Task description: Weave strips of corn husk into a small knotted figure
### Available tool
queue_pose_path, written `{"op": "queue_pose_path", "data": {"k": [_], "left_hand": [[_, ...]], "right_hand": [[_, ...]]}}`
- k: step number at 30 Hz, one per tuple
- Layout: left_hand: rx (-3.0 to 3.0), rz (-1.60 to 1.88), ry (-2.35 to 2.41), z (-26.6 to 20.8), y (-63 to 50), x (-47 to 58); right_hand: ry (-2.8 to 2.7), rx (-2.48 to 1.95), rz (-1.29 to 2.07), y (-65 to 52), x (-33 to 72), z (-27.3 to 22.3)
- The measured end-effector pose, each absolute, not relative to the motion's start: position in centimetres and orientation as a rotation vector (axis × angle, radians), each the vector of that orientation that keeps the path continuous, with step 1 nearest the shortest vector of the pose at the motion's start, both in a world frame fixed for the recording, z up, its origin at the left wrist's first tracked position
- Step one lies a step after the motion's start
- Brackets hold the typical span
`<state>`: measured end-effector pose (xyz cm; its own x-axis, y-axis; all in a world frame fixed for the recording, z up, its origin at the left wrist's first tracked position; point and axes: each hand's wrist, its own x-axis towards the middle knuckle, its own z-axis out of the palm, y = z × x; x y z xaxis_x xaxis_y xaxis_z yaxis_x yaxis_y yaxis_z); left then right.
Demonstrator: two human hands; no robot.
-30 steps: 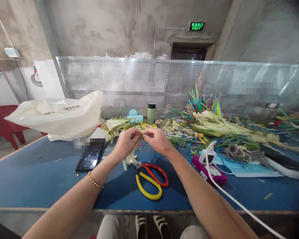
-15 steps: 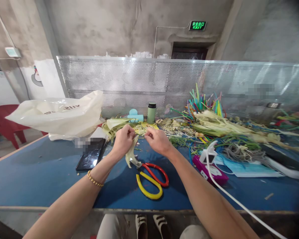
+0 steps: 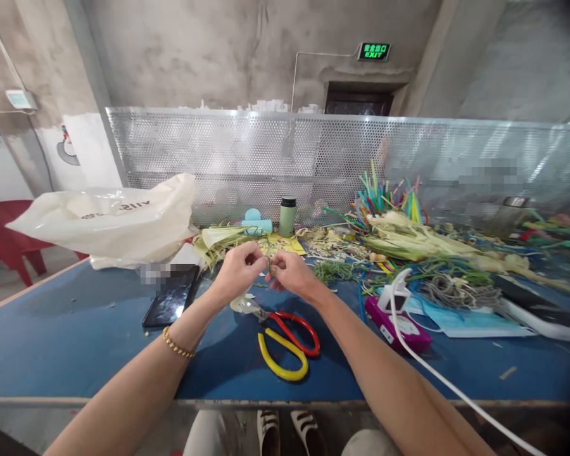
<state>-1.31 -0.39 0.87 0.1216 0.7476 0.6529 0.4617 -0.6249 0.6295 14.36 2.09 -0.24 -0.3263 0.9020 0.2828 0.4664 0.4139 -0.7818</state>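
My left hand [image 3: 238, 269] and my right hand [image 3: 292, 273] meet above the blue table, fingertips pinched together. A thin green strand [image 3: 268, 249] rises between the fingertips; its lower part is hidden by the fingers. Just below the hands lie scissors [image 3: 292, 332] with one red and one yellow handle, blades pointing away to the left. A pale piece of corn husk [image 3: 240, 304] is by the blade tips. Behind my left hand rests a bunch of pale green husks [image 3: 218, 239].
A dark tablet [image 3: 173, 294] and a white plastic bag [image 3: 109, 218] are on the left. A green bottle [image 3: 287, 216] stands behind the hands. To the right are husks [image 3: 408, 237], green twine [image 3: 335, 271], a purple box [image 3: 399, 326] and a white cable [image 3: 437, 373].
My hands have come together, and a green strand now shows between the fingertips. The pale husk that hung from my left hand now lies by the scissor blades.
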Motion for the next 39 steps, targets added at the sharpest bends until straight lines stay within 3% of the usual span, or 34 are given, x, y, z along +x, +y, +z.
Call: {"op": "queue_pose_path", "data": {"k": [8, 21, 27, 34, 39], "left_hand": [[1.714, 1.328, 1.053, 0.9, -0.4, -1.7], [2.028, 1.206, 1.468, -0.2, 1.3, -2.5], [2.089, 1.186, 1.419, 0.0, 1.2, -2.5], [2.088, 0.927, 1.285, -0.6, 1.1, -2.5], [2.106, 0.889, 1.296, -1.5, 1.3, -2.3]], "right_hand": [[-2.089, -1.305, 0.437, 2.0, 13.6, -1.2], [-2.215, -1.478, 0.537, 1.3, 13.3, -0.7], [-2.064, -1.248, 0.986, 1.5, 14.1, -1.1], [-1.803, -1.039, 1.473, 2.5, 15.6, -0.7], [-1.715, -1.061, 1.557, 2.6, 15.5, -0.7]]}}
